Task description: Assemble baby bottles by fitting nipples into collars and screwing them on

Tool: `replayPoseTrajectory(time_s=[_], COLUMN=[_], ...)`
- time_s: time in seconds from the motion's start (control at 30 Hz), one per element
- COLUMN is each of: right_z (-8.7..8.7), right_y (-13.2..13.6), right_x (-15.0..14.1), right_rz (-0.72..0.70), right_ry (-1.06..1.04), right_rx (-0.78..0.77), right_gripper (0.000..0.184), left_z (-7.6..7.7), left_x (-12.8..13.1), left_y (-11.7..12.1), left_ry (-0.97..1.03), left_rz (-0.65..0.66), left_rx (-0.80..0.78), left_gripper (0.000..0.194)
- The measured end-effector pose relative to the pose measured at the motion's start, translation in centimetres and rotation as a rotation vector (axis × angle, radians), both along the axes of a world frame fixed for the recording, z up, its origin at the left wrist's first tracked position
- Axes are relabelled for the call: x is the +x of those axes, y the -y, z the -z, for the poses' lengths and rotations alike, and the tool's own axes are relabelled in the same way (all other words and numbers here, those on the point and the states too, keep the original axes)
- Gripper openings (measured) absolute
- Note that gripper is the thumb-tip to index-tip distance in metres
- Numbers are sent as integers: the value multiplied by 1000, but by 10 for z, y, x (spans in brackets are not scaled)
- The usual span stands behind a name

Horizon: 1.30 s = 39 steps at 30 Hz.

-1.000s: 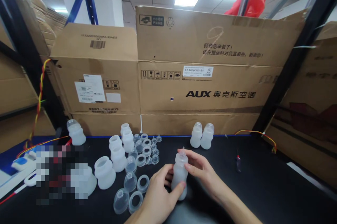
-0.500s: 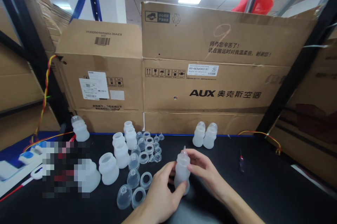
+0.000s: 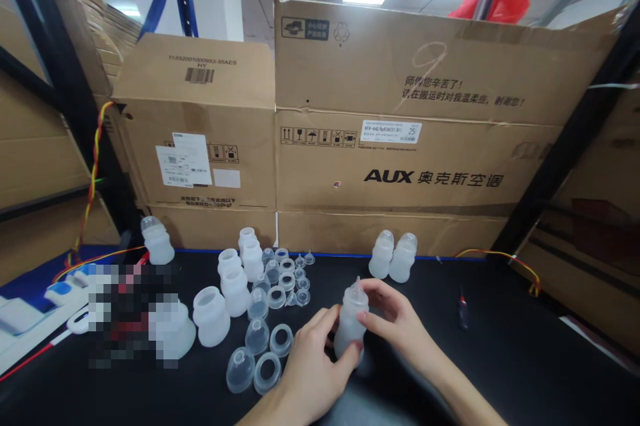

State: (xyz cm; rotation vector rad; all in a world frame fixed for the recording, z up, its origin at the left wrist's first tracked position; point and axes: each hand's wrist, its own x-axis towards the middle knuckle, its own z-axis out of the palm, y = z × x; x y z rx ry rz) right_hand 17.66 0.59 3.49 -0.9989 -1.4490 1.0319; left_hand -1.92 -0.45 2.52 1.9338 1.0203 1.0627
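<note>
The bottle [image 3: 350,327] is a small, milky, translucent one with a bulged body, a narrower waist and a nipple on top, its tip pointing up; it stands upright near the front middle of the black table [image 3: 500,359], its base hidden behind the fingers, so whether it touches the table I cannot tell. The left hand [image 3: 313,363] wraps the lower body from the left, thumb across the front; the right hand [image 3: 395,323] pinches the neck and collar from the right, fingers curled around the top; both hands are closed on the bottle, close together.

Just left of the left hand lie loose rings [image 3: 267,373] and clear domed caps [image 3: 240,369]; further left and back stand open bottle bodies [image 3: 211,316], and behind them a cluster of small nipples [image 3: 300,279] and more rings; a capped bottle [image 3: 157,241] stands alone at the far left by a yellow-red cable [image 3: 93,179]. Two finished bottles [image 3: 393,256] stand side by side, touching, behind the right hand at the table's back edge. A small dark tool [image 3: 463,309] lies well to the right. Cardboard boxes [image 3: 390,126] wall off the back; a blurred patch covers part of the left table. The loose parts crowd the left side near the left hand; the table to the right of the right hand holds only the tool.
</note>
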Motion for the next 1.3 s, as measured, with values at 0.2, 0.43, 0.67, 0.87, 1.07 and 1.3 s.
replayPoseTrajectory(time_s=[0.2,0.43,0.67,0.87,1.07,1.3], right_z=[5,7,8,5,-5,-1], right_y=[7,8,5,7,10,8], right_x=[-17,-17,-14,-10,0,-7], right_rz=[110,73,77,-94,-272,-109], right_ry=[195,111,-25,-125,-241,-198], right_rx=[83,-36,-41,-137,-190,-189], right_gripper=[41,49,70,51,49,40], left_z=[-1,3,3,2,-6,-5], left_x=[2,0,0,1,-7,-12], left_y=[0,-1,0,0,0,1], left_ry=[18,-8,-21,6,56,147], left_rz=[-9,2,11,16,131,157], left_rx=[8,31,27,-18,-44,-79], left_gripper=[26,29,23,32,24,32])
